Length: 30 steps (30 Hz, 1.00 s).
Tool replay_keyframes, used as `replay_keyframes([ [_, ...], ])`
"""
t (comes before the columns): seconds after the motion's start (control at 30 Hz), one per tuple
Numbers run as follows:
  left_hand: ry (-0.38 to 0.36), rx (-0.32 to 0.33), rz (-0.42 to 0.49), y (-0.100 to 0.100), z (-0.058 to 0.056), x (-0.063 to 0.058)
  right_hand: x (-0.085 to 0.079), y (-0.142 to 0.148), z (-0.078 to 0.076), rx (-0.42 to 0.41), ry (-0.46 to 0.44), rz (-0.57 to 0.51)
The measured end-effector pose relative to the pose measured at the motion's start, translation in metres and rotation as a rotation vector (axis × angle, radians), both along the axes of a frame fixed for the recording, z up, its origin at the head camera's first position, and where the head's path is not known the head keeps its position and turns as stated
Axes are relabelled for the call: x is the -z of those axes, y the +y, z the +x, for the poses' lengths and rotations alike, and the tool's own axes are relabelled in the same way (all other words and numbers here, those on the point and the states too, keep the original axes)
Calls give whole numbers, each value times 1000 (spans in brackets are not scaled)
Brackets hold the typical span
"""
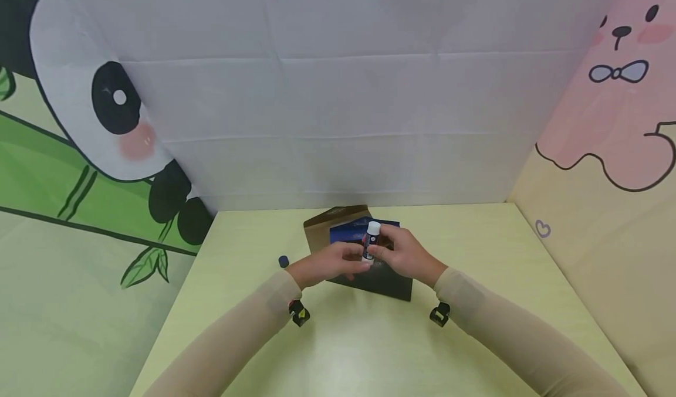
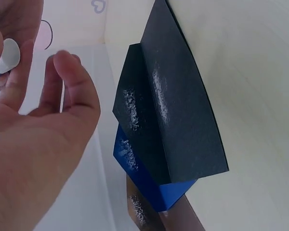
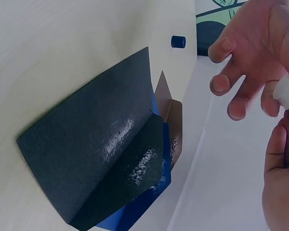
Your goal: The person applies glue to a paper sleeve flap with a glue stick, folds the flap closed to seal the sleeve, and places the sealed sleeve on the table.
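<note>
A glue stick (image 1: 371, 243) with a dark label and white ends is held up over the envelopes. My right hand (image 1: 406, 255) grips its body between thumb and fingers. At its lower white end (image 3: 286, 92), my left hand (image 1: 327, 263) pinches with thumb and forefinger, the other fingers spread loose. Below lies a black envelope (image 2: 183, 110), flap opened out, on top of a blue envelope (image 2: 159, 195) and a brown envelope (image 1: 317, 236). Whitish glue smears show on all three flaps, and another on the black envelope's body near its fold.
A small dark blue cap (image 1: 283, 261) rests on the pale table (image 1: 369, 350), left of the envelopes. White cloth (image 1: 338, 104) hangs behind the table's back edge. Printed side panels with a panda (image 1: 79, 92) and a pink animal (image 1: 607, 121) flank it.
</note>
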<state>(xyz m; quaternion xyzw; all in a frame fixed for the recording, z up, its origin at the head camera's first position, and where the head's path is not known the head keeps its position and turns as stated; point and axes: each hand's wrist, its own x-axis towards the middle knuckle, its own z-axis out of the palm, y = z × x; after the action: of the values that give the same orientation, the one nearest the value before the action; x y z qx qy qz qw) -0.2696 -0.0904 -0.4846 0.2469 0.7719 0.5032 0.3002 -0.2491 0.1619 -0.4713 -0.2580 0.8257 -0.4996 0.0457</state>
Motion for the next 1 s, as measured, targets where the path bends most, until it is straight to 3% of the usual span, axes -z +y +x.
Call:
replay_keyframes([
  [0.13,-72,48,35,-2,0,-1,-2,0,-1,-10,-32,-15],
  [0.37,-70,50,53,-2,0,-1,-1,0,0,-2,-28,-6],
  [0.6,26,-16,13,-3,-2,1,-1,-2,0,-17,-24,-7],
  [0.87,54,-151,42,2,5,0,-4,-3,0,4,2,15],
  [1.0,79,-187,71,7,8,-2,-6,-5,2,4,6,14],
])
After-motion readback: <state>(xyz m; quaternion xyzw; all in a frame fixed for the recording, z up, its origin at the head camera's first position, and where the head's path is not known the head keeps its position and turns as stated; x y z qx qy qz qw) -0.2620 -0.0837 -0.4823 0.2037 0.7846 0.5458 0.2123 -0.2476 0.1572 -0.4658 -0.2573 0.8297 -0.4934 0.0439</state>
